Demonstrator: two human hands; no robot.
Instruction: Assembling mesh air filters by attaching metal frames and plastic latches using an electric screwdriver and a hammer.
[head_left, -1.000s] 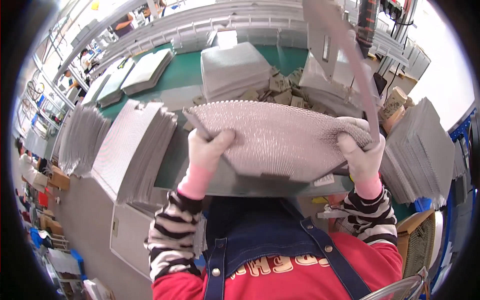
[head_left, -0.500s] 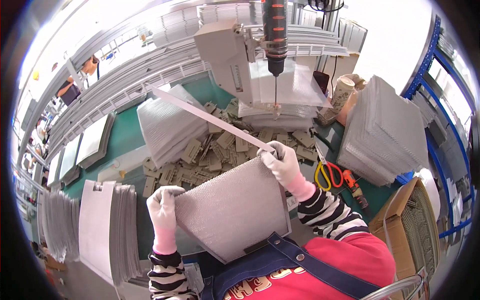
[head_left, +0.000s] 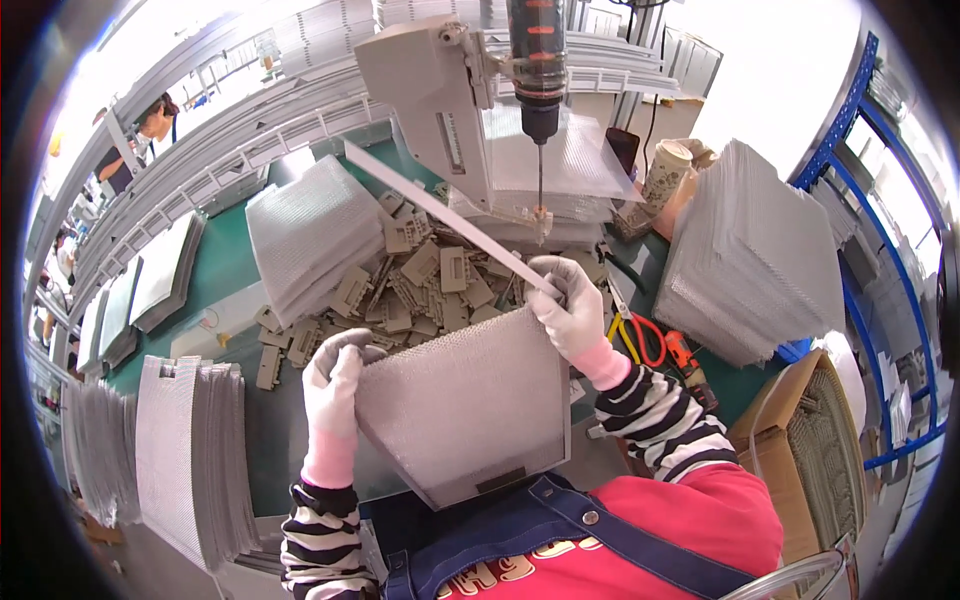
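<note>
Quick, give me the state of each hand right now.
Left hand: closed on the grey mesh panel.
Right hand: closed on the panel's top corner and a long grey strip.

Factory assembly bench, hanging powered screwdriver (head_left: pixel 537 70), stacks of mesh panels (head_left: pixel 755 250), loose plastic parts (head_left: pixel 420 285), conveyor racks (head_left: pixel 240 150)

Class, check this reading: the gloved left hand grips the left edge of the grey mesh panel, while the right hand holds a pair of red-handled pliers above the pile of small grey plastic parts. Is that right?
Not quite. In the head view the right hand holds a long flat grey strip, not the red-handled pliers, which lie untouched on the table. The left hand does grip the grey mesh panel at its left edge, and the small grey plastic parts lie beyond it.
</note>
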